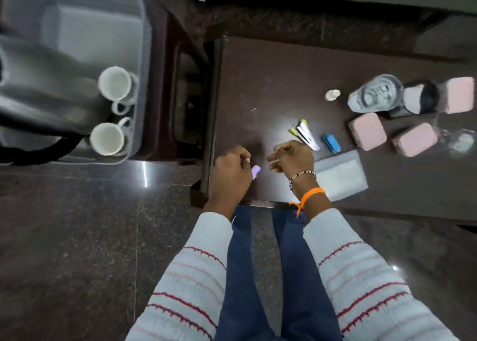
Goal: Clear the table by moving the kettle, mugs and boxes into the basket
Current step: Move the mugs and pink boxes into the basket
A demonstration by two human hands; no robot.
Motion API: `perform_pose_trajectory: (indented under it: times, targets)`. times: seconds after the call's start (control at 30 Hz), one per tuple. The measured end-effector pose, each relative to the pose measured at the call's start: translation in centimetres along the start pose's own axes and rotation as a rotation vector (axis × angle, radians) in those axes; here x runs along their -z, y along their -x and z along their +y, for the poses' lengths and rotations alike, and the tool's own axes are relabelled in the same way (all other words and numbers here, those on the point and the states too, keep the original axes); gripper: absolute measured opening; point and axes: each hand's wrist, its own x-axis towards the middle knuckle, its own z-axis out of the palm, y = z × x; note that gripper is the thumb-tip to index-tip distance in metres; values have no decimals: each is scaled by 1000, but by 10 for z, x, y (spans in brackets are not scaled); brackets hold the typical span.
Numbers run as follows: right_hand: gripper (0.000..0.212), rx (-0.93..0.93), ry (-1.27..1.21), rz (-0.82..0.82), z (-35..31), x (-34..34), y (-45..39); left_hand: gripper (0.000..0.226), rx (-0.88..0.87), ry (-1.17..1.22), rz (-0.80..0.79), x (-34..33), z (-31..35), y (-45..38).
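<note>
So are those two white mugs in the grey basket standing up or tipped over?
Upright. Both mugs show round open mouths facing the camera from inside the basket; they look empty.

The person is wearing a pale ribbed sweater whose sleeves (366,276) are carrying thin red and faint pink stripes, along with dark blue trousers (296,276). An orange thread band (311,195) and a beaded bracelet (303,174) are circling the right wrist.
</note>
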Motion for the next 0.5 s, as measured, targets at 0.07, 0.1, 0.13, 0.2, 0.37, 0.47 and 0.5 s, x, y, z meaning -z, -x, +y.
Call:
perform_pose_trajectory:
  times: [0.07, 0.1, 0.13, 0.2, 0.37, 0.47, 0.5]
  targets:
    - [19, -58, -20, 53, 22, 37, -8, 15, -7, -66, -64, -26, 20, 3]
    - [16, -87, -47, 83, 31, 57, -14, 17, -5, -92, -91, -40, 32, 4]
    - [14, -110, -67, 112, 40, 78, -21, 17, -7, -115, -117, -56, 46, 5]
    - [13, -151, -82, 140, 57, 116, -38, 19, -8, -138, -159, -85, 72, 3]
    - [27, -224, -112, 227, 89, 192, -86, 35, -15, -140, -264, -162, 126, -15]
    - [31, -230, -115, 237, 98, 223, -114, 35, 100, 29, -302, -207, 149, -35]
    - [31, -241, -127, 250, 100, 232, -125, 34, 188, 116, -309, -220, 156, -42]
